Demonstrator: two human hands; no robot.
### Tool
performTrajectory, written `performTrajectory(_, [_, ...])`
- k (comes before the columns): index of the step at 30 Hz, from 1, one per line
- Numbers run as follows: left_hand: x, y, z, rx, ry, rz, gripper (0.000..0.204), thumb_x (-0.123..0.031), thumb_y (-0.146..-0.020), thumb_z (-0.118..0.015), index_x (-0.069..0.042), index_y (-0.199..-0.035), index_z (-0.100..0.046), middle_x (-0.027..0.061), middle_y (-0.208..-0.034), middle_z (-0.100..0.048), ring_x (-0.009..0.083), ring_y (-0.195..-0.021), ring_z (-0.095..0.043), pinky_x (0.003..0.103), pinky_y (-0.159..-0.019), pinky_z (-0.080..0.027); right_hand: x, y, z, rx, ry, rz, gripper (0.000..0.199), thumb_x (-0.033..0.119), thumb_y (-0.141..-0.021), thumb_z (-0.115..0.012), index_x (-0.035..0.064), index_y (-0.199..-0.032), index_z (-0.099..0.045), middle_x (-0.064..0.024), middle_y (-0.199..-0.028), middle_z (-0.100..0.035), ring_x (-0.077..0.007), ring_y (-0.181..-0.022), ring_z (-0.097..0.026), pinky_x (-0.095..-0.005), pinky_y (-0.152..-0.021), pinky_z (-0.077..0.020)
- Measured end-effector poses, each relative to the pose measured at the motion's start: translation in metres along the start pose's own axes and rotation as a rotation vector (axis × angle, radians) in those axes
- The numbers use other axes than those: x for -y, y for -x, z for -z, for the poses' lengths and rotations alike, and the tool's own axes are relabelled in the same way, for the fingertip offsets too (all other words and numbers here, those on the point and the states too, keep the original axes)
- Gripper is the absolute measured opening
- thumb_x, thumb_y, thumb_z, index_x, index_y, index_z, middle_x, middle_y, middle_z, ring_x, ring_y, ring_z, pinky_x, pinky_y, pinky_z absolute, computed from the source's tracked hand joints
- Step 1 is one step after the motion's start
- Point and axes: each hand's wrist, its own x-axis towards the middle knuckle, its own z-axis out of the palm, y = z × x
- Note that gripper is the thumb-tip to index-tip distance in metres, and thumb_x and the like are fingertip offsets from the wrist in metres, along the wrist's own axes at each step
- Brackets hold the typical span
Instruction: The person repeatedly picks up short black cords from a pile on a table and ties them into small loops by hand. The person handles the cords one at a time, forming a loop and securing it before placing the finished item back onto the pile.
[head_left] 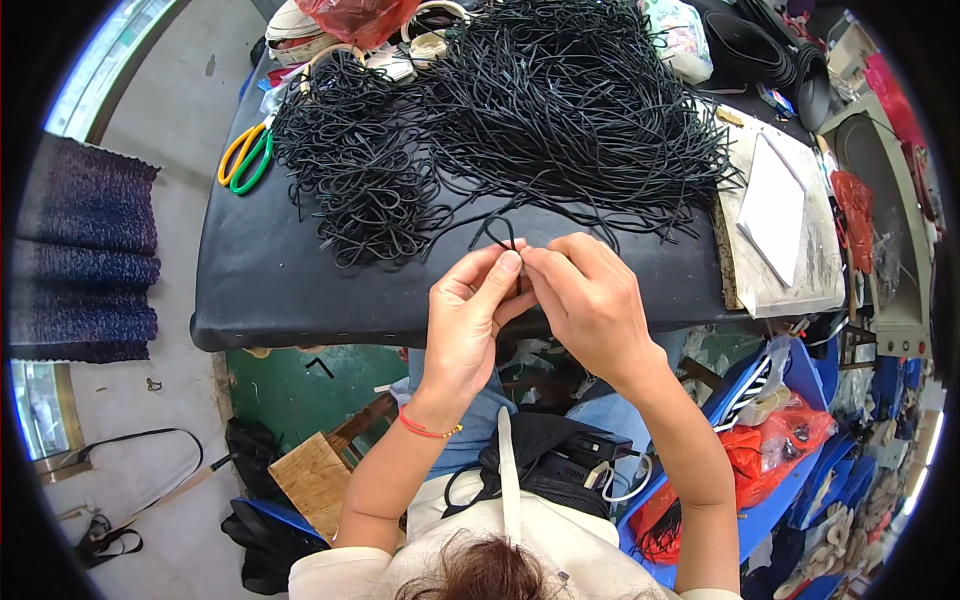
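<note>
Pinching a short black cord loop (497,232) w/ both hands, just in front of the big cord pile (560,110) on the black counter (270,290). My left hand (470,310) has thumb and forefinger closed together on the cord's lower end; my right hand (590,295) is clamped on the same spot from the other side, fingertips touching the left ones. The loop sticks up above my fingers, arching toward the pile, its top close to the pile's near edge but apart from it.

Rel. to the big pile: a smaller heap of looped cords (350,170) lies just to its left, the two touching at the edges. Further left of that, scissors (245,157) w/ yellow and green handles lie near the counter's left edge. Right of the pile sits a pale board (800,270) w/ a white sheet (775,205) on it. Behind the pile, at the counter's far side, a red plastic bag (355,18).

Red thread bracelet (425,428) on my left wrist. Both hands are held over the counter's near edge, well in front of the pile.
</note>
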Motion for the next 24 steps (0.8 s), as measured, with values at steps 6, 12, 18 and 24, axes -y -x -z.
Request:
performTrajectory(6, [-0.019,-0.009,0.012,0.027,0.277,0.002,0.013,-0.015,-0.091,-0.05,-0.005,-0.097,-0.056,0.0028,-0.082,-0.059,0.0117,-0.075,-0.058,0.03,-0.076,-0.051,-0.005,0.01,0.025,-0.02,-0.103,-0.184,0.018,0.0,-0.073,-0.06,0.0029,-0.09,-0.062,-0.0069,-0.075,-0.056,-0.0211,-0.067,-0.056,-0.031,-0.057,-0.0453])
performTrajectory(12, [-0.018,-0.001,0.0,0.147,-0.099,0.25,0.017,-0.018,-0.087,-0.058,-0.002,-0.094,-0.06,0.0023,-0.082,-0.062,0.0081,-0.073,-0.058,0.026,-0.07,-0.051,-0.003,0.008,0.029,0.004,-0.015,-0.007,0.022,0.001,-0.068,-0.061,0.0023,-0.09,-0.062,-0.007,-0.074,-0.053,-0.0214,-0.065,-0.054,-0.0321,-0.057,-0.045])
performTrajectory(18, [-0.015,0.002,0.001,0.208,-0.235,0.171,0.017,-0.014,-0.087,-0.058,0.002,-0.091,-0.063,0.0063,-0.081,-0.063,0.0087,-0.071,-0.058,0.026,-0.068,-0.052,-0.001,0.012,0.033,0.021,0.037,-0.011,0.021,0.002,-0.067,-0.06,0.0025,-0.088,-0.061,-0.0052,-0.075,-0.054,-0.0209,-0.067,-0.053,-0.0315,-0.06,-0.0443])
performTrajectory(24, [0.0,0.001,0.01,0.187,-0.718,-0.118,0.016,-0.007,-0.088,-0.054,0.003,-0.099,-0.061,0.0065,-0.089,-0.061,0.0095,-0.073,-0.058,0.025,-0.071,-0.051,0.01,0.001,0.058,0.105,0.13,0.095,0.015,0.005,-0.067,-0.058,0.0035,-0.081,-0.059,-0.0055,-0.075,-0.054,-0.0201,-0.068,-0.051,-0.0313,-0.058,-0.0374])
